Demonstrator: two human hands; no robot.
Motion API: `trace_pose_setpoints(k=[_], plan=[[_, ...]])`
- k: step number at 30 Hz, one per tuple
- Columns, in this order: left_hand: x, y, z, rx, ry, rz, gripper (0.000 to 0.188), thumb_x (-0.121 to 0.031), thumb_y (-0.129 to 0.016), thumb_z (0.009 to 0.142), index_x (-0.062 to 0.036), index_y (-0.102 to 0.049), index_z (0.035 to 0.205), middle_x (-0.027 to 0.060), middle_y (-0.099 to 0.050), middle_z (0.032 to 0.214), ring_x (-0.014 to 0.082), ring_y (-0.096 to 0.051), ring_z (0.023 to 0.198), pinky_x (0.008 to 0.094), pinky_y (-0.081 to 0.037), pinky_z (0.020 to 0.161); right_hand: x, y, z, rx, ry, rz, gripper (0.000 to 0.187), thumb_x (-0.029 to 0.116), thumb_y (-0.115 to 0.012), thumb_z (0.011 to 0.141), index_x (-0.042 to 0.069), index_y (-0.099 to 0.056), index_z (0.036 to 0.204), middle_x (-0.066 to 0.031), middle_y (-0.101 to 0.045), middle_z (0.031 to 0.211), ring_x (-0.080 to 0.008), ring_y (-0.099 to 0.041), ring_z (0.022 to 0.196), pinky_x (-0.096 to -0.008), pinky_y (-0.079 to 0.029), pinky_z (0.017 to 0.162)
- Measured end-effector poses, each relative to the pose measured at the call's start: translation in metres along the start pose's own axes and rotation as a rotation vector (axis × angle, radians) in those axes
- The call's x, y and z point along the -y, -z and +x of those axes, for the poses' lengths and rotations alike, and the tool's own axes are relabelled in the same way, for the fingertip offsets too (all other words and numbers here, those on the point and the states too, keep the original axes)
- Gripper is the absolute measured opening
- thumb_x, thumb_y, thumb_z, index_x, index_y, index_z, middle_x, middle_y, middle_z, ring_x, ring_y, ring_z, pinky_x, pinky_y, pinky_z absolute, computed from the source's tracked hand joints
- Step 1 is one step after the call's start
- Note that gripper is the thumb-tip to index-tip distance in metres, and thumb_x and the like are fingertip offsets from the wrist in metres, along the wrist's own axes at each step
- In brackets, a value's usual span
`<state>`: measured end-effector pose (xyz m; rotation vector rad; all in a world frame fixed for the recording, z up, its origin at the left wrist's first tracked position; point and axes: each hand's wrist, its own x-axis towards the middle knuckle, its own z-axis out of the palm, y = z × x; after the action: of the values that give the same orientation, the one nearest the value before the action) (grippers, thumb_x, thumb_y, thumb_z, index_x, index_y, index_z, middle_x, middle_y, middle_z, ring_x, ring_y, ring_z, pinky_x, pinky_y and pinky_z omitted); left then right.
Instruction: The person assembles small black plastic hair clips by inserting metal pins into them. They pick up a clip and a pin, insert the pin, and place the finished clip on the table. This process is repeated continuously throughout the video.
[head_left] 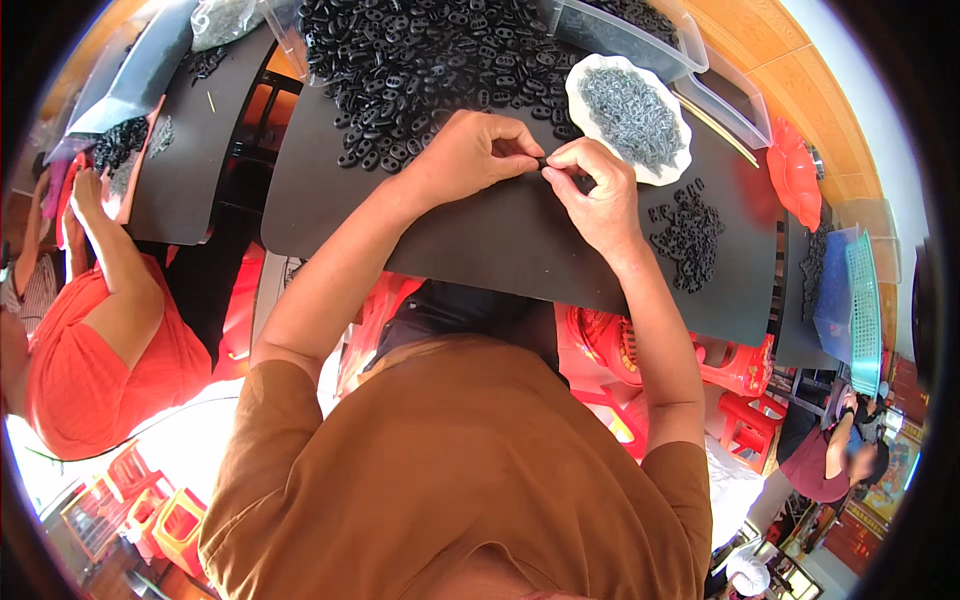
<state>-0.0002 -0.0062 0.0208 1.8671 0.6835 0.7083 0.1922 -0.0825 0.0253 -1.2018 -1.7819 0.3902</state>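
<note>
My left hand (470, 150) and my right hand (598, 195) meet above the dark table (480, 235), thumb and forefinger closed on each. Between the fingertips is a small black piece (543, 163), mostly covered, so its shape is hard to make out. Beyond my hands spreads a large heap of black oval two-hole plastic pieces (430, 60). Close to my right hand stands a white scalloped-edge bowl (684, 160) full of small, slender grey translucent parts (630, 112). A smaller pile of black pieces (688, 238) lies right of my right forearm.
Clear plastic bins (620, 40) hold more black pieces at the back. A thin yellowish stick (720, 130) and a red scalloped dish (793, 172) are at the right. A person in red (110, 340) works at another table on the left. Red stools (750, 425) stand below.
</note>
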Motion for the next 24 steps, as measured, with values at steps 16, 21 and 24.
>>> trace_pose_setpoints(k=[16, 21, 24], plan=[[0.007, -0.002, 0.000, -0.065, -0.058, 0.120, 0.011, -0.007, -0.069, 0.090, 0.0003, -0.072, 0.097, 0.0069, -0.072, 0.084, 0.0091, -0.066, 0.073, 0.0252, -0.054, 0.069, -0.045, 0.087, 0.103, -0.283, -0.184, 0.074, 0.024, 0.009, -0.072, 0.087, 0.003, -0.066, 0.109, -0.0023, -0.069, 0.094, -0.0069, -0.062, 0.077, -0.0228, -0.048, 0.071], [0.001, -0.005, 0.000, -0.050, -0.059, 0.074, 0.011, -0.008, -0.069, 0.091, 0.0004, -0.072, 0.098, 0.0040, -0.072, 0.086, 0.0067, -0.064, 0.076, 0.0239, -0.053, 0.070, 0.002, 0.067, 0.018, 0.067, -0.227, -0.207, 0.007, 0.006, -0.069, 0.085, 0.007, -0.070, 0.092, -0.0042, -0.069, 0.081, -0.0143, -0.065, 0.068, -0.0282, -0.050, 0.061], [0.000, -0.004, 0.003, -0.130, -0.074, 0.013, 0.011, -0.008, -0.069, 0.092, 0.0004, -0.072, 0.099, 0.0021, -0.072, 0.087, 0.0050, -0.063, 0.078, 0.0225, -0.053, 0.071, 0.002, 0.057, -0.013, 0.067, -0.089, -0.356, 0.010, 0.005, -0.072, 0.082, 0.007, -0.070, 0.091, -0.0084, -0.066, 0.082, -0.0264, -0.066, 0.071, -0.0329, -0.052, 0.063]])
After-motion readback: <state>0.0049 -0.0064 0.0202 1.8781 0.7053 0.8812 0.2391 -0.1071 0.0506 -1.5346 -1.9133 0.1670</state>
